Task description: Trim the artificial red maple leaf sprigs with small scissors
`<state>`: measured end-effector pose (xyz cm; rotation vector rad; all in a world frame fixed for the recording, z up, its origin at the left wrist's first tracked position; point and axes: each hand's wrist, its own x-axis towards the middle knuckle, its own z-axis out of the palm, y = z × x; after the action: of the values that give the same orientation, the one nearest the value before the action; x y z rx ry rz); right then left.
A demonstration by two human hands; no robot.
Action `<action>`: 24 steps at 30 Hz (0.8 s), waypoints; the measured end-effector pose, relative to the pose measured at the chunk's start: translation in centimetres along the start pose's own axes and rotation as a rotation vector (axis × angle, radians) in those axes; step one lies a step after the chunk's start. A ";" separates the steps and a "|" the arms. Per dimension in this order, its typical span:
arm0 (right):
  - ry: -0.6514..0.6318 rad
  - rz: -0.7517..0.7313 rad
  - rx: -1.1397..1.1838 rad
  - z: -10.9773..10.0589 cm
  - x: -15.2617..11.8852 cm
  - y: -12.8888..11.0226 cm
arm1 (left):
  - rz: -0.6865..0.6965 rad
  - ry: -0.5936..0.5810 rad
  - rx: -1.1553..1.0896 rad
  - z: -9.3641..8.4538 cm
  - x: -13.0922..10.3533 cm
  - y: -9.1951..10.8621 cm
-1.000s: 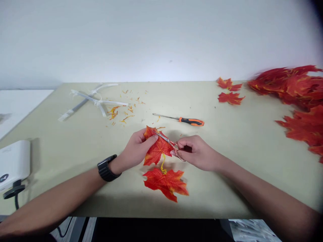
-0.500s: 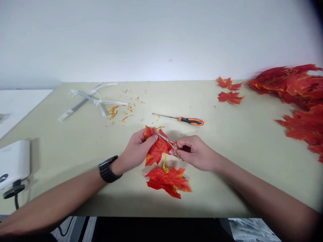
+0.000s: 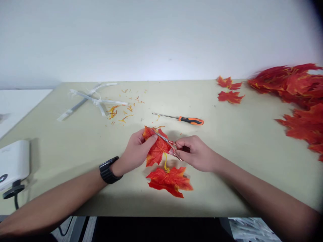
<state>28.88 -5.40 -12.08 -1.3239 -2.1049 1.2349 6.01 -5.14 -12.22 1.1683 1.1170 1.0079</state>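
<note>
My left hand (image 3: 138,148) pinches a red-orange artificial maple leaf (image 3: 156,151) by its left side, thumb on top. In my right hand (image 3: 196,153) is a small pair of scissors (image 3: 165,139) with coppery handles, its fingers closed about the loops. The silver blades lie across the upper part of the leaf, tips pointing up and left near my left thumb. A yellow stem joins this leaf to a second maple leaf (image 3: 170,181), which hangs or rests just below, toward the table's front edge.
Beyond my hands lies a screwdriver (image 3: 191,120). Yellow-orange trimmings (image 3: 112,111) are scattered near clear plastic strips (image 3: 98,101). Two joined leaves (image 3: 230,97) and a large leaf pile (image 3: 297,85) are at the right. A white device (image 3: 17,161) stands at the left edge.
Both hands keep nearly the same place and grip. The lower leaf has swung slightly to the right, and the held leaf has tilted a little.
</note>
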 end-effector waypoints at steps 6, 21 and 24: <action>0.004 -0.004 -0.005 0.0 0.0 -0.2 | -0.007 0.013 0.001 0.1 -0.1 0.1; 0.005 0.002 0.020 0.1 -0.1 -0.2 | -0.019 0.018 -0.001 0.3 -0.2 -0.2; 0.012 -0.001 -0.006 0.2 -0.1 -0.2 | -0.021 0.029 0.001 0.4 -0.2 -0.2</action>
<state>28.71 -5.56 -12.01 -1.3287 -2.1026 1.2187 6.43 -5.43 -12.37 1.1433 1.1505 1.0114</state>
